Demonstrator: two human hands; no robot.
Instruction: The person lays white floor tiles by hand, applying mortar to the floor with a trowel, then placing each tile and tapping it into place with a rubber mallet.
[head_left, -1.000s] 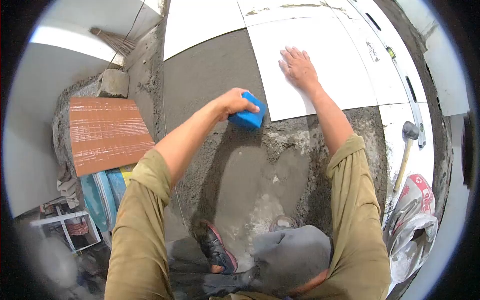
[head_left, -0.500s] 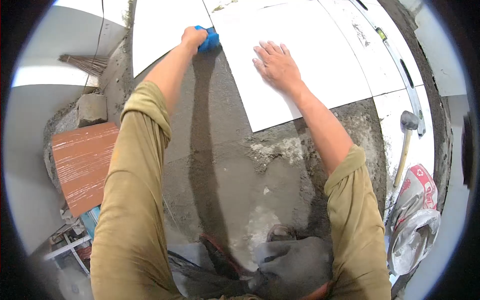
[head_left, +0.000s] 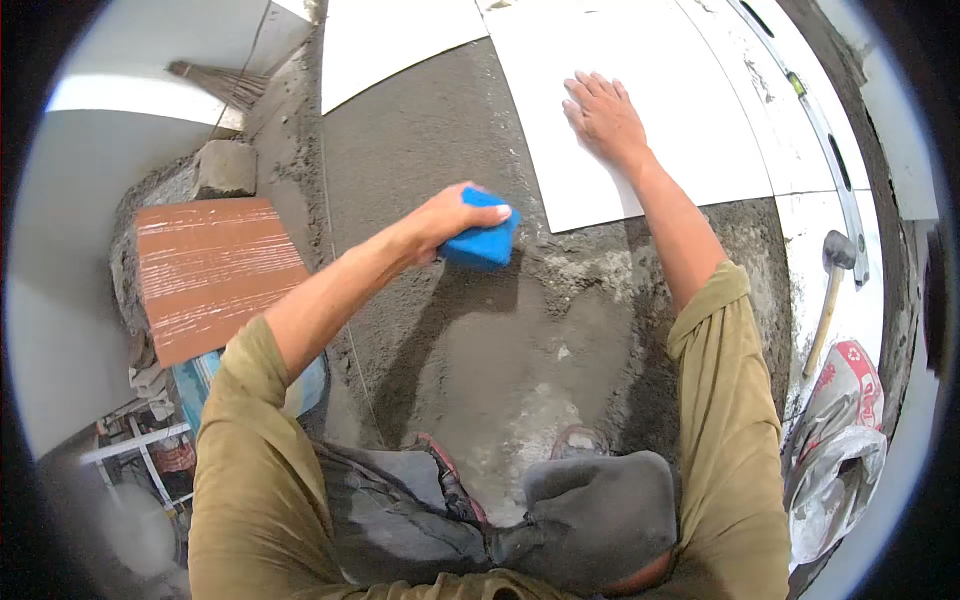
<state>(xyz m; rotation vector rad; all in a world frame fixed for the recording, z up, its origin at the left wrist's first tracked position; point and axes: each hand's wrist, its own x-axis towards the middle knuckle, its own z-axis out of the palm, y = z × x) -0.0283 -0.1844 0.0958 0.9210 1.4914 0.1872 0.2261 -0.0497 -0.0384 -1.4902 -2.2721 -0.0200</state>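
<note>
My left hand [head_left: 452, 218] is closed around a blue sponge [head_left: 482, 238], held above the grey mortar bed [head_left: 420, 130] just left of a white tile's near corner. My right hand [head_left: 608, 118] lies flat on that large white tile [head_left: 690, 130], its fingers stretched out and holding nothing. Another white tile [head_left: 390, 45] lies at the upper left, beyond the bare mortar. The sponge's underside is hidden from view.
To the right, a spirit level [head_left: 825, 130] and a rubber mallet [head_left: 830, 290] rest on white tiles, with plastic bags [head_left: 835, 450] nearer me. On the left are a brown board [head_left: 215, 275], a concrete block [head_left: 225, 168] and a broom [head_left: 220, 85]. A string runs along the mortar.
My left hand has drawn the blue sponge back towards me, away from the far tile's corner and off the tile edge. My right hand stays flat on the tile. The view has shifted slightly.
</note>
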